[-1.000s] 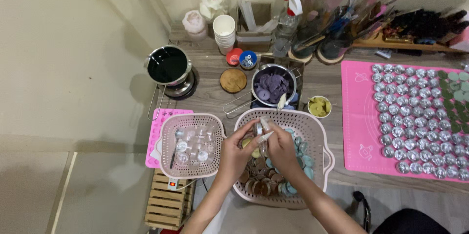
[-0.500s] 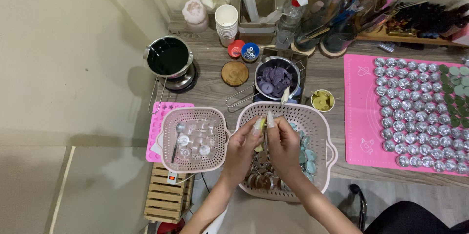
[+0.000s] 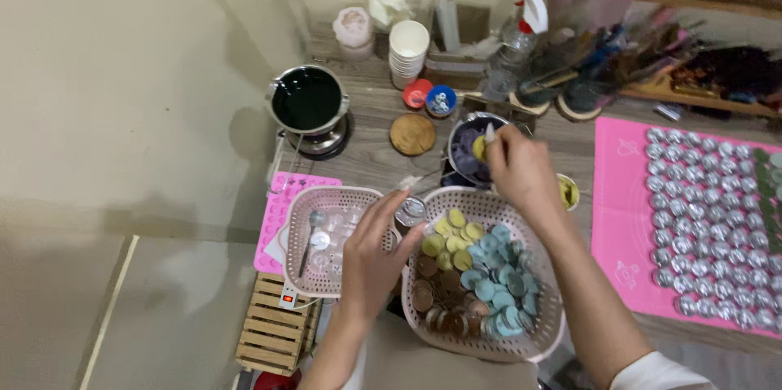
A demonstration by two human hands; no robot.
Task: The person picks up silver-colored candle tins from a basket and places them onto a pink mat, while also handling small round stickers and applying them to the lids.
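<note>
Left hand (image 3: 371,255): over the gap between the two baskets, fingers (image 3: 389,212) closed around a small empty metal cup (image 3: 411,211), held at the fingertips.
Right hand (image 3: 521,170): raised beyond the big basket, fingers (image 3: 497,139) pinched on a small yellow wax disc (image 3: 481,148), right above the steel pot.
Steel pot (image 3: 466,154): directly under the right fingers, purple wax pieces inside (partly hidden by the hand).
Big pink basket (image 3: 544,333): just below and right of the left fingers, filled with yellow, blue-green and brown round wax pieces in cups.
Small pink basket (image 3: 297,219): just left of the left fingers, with clear empty cups and a spoon inside.
Pink silicone mould (image 3: 277,202): beyond the small basket, further left of the left fingers, partly under the basket.
Black-filled pot on a small heater (image 3: 308,101): well apart, up and left of both hands.
Pink mat (image 3: 611,219): to the right of the right fingers, carrying rows of silver cups (image 3: 700,211).
Small yellow bowl (image 3: 568,191): close under the right wrist, mostly hidden.
Worktop (image 3: 375,154): grey wood, carrying all of this.
</note>
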